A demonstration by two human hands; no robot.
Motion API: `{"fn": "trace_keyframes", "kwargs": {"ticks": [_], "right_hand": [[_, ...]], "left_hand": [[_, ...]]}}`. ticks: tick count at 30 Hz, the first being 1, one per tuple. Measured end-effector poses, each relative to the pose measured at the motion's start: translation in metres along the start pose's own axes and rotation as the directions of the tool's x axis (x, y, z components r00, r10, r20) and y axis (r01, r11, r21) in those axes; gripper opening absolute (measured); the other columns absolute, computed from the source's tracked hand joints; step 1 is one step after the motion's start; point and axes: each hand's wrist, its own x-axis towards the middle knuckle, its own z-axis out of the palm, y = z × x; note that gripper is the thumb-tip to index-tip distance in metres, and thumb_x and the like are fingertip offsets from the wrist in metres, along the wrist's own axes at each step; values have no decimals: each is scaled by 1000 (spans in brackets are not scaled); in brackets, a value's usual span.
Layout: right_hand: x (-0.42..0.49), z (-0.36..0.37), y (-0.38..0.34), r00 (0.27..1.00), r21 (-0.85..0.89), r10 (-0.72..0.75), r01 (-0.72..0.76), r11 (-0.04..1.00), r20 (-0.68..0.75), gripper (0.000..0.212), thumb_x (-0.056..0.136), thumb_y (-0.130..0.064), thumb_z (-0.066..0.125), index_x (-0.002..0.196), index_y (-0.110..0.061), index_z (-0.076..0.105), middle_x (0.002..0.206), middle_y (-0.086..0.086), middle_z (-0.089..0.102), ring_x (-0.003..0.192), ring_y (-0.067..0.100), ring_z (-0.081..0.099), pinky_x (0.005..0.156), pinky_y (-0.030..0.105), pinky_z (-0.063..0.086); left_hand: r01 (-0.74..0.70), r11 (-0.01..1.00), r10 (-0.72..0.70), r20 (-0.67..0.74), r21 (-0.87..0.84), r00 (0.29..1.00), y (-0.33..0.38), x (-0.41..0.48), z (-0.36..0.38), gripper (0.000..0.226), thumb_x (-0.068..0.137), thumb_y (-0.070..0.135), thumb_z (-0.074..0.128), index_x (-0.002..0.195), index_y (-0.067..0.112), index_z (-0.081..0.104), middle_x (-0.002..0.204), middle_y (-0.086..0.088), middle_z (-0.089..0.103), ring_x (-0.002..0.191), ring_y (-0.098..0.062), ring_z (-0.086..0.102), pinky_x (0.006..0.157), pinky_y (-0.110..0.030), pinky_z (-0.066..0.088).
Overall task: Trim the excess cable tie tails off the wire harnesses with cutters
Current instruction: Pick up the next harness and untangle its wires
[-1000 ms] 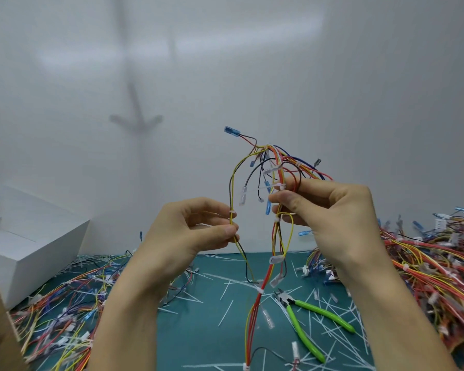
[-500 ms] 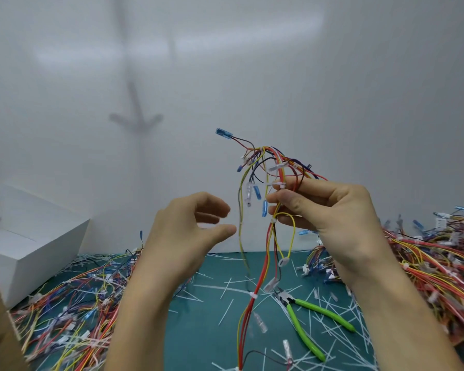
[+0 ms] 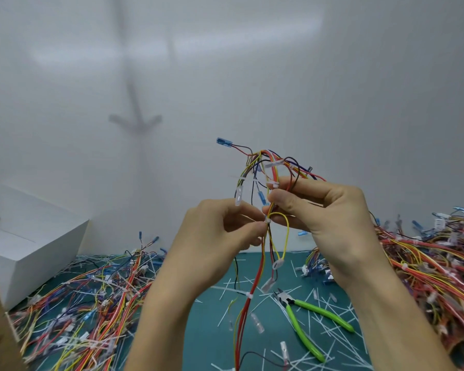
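I hold a wire harness (image 3: 255,279) of red, yellow and black wires up in front of the white wall. My right hand (image 3: 330,218) grips the bundle near its top, thumb and fingers curled round the wires. My left hand (image 3: 220,234) pinches the bundle just below, at a white cable tie (image 3: 267,220). Blue and clear terminals stick out above my hands. The green-handled cutters (image 3: 303,319) lie on the teal mat (image 3: 206,330), below my right wrist, with neither hand touching them.
A heap of harnesses (image 3: 91,303) covers the mat at the left, and another heap (image 3: 439,263) lies at the right. Cut white tie tails (image 3: 330,333) litter the mat around the cutters. A white box (image 3: 27,247) stands at the far left.
My left hand, open and apart from the wires half a second ago, has moved right and pinched the bundle at the tie. The right hand has kept its grip.
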Motion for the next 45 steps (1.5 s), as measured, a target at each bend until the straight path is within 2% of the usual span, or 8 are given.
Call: {"fn": "trace_keyframes", "kwargs": {"ticks": [9,16,23,27,31,33,36,45], "right_hand": [[0,6,2,998,18,-31,31,999,50,19,81,4,72,82,-14,78,75,10,76,69,22,75,64,22,58],[-3,9,6,980,-102,15,5,995,200,32,93,9,57,117,-7,70,103,-3,77,96,7,72,77,15,56],[-3,3,1,983,-124,-20,43,991,180,23,95,2,56,100,-10,75,91,2,78,89,14,74,74,24,60],[-2,-1,1,957,-326,113,-20,945,268,13,91,-10,66,97,-17,75,87,0,77,83,15,74,72,28,61],[-2,0,15,865,-660,327,5,752,380,17,84,-25,75,100,-19,76,90,-5,77,85,12,72,82,35,60],[-3,5,21,841,-716,364,38,697,400,17,85,-26,75,100,-18,76,86,-4,77,76,8,71,75,31,58],[-3,10,25,857,-659,352,-19,752,377,8,86,-17,74,94,-18,76,79,-3,77,70,5,72,60,14,51],[-3,10,17,947,-338,253,-177,924,198,8,82,-3,76,85,-11,78,79,9,76,68,22,75,59,22,58]], "left_hand": [[112,985,-112,8,-132,994,-2,0,-2,10,80,22,78,86,14,75,74,-4,77,73,-18,76,69,-29,62],[118,953,-150,-98,-277,984,-9,3,-3,11,88,9,71,79,10,78,74,-12,76,71,-29,75,71,-37,61],[57,897,-198,-282,-439,939,-13,8,-4,8,88,6,70,82,3,74,72,-12,75,66,-25,74,61,-25,59],[-12,871,-205,-386,-491,900,-13,10,-7,11,88,2,68,79,5,72,70,-9,75,65,-19,73,59,-21,57],[-88,826,-194,-427,-556,883,-9,9,-9,12,90,2,65,80,5,71,69,-6,74,69,-22,73,61,-21,58],[-106,812,-188,-428,-574,884,-7,9,-9,11,90,2,64,81,6,70,69,-4,74,69,-20,73,62,-20,58],[-115,787,-185,-411,-606,893,-5,8,-9,11,93,3,60,85,5,69,71,-4,74,72,-21,74,63,-19,57],[-49,740,-240,-331,-671,912,-8,5,-18,13,96,12,59,92,4,69,88,-4,78,84,-21,76,68,-20,59]]}}
